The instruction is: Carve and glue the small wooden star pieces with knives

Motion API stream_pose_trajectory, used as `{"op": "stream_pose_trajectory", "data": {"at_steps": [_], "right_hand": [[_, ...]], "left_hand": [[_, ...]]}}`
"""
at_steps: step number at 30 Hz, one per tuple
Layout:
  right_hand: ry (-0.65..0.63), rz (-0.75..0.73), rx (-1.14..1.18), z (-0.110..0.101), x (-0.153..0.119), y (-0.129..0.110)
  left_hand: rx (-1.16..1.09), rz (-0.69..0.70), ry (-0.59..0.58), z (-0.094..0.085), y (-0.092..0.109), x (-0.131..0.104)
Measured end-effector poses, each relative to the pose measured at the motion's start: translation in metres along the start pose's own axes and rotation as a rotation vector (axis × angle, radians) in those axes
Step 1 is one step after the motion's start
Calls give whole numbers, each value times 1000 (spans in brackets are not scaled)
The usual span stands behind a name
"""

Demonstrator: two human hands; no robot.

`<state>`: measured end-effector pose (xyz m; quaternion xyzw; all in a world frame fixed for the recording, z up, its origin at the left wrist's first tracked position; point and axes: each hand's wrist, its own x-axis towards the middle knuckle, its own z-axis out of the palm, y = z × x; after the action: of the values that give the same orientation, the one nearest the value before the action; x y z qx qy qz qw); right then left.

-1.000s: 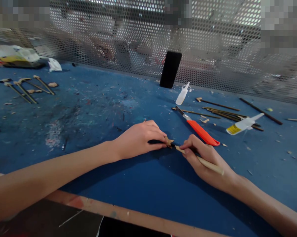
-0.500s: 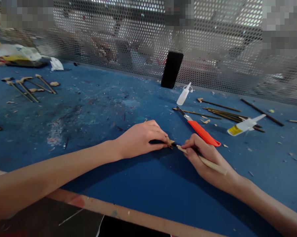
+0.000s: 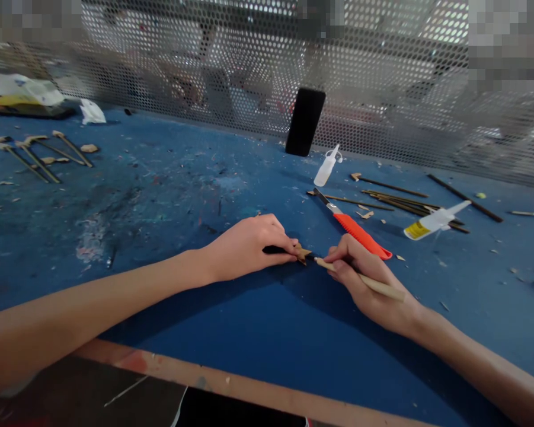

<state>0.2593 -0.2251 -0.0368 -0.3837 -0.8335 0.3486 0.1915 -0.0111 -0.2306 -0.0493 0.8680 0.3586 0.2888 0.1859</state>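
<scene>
My left hand [image 3: 244,246] lies low over the blue table, closed, its thumb and fingertips pinching a small brown star-shaped piece [image 3: 301,254]. Part of the piece is hidden by the fingers, and a dark patch shows on its right point. In my right hand [image 3: 367,281], closed in a pen-like grip, is a thin paintbrush [image 3: 380,287] with a pale wooden handle. Its dark tip meets the right point of the star-shaped piece. Just beyond my right hand lies a utility knife [image 3: 362,235] with an orange handle, its blade pointing away to the left.
A white glue bottle [image 3: 326,166] stands tilted near a black phone [image 3: 306,121] against the perforated metal screen [image 3: 244,77]. Another bottle with a yellow label [image 3: 435,221] lies by several thin dark sticks [image 3: 402,203]. More sticks with tan heads [image 3: 42,160] lie at left.
The whole view has shifted slightly. The right point of the star-shaped piece, tan before, now looks dark beside the brush tip. Both hands keep their grips.
</scene>
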Motion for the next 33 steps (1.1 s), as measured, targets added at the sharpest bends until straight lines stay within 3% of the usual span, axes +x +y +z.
{"op": "stream_pose_trajectory", "data": {"at_steps": [9,16,22,33], "right_hand": [[75,16,53,2,0,0],[247,-135,-29,2,-2,-5],[121,-35,-37,4,2,-4],[92,-52,-73,1,2,-8]], "left_hand": [[66,76,11,3,0,-1],[206,140,14,5,7,-5],[126,110,-11,7,6,-6],[125,108,-22,8,6,-7]]}}
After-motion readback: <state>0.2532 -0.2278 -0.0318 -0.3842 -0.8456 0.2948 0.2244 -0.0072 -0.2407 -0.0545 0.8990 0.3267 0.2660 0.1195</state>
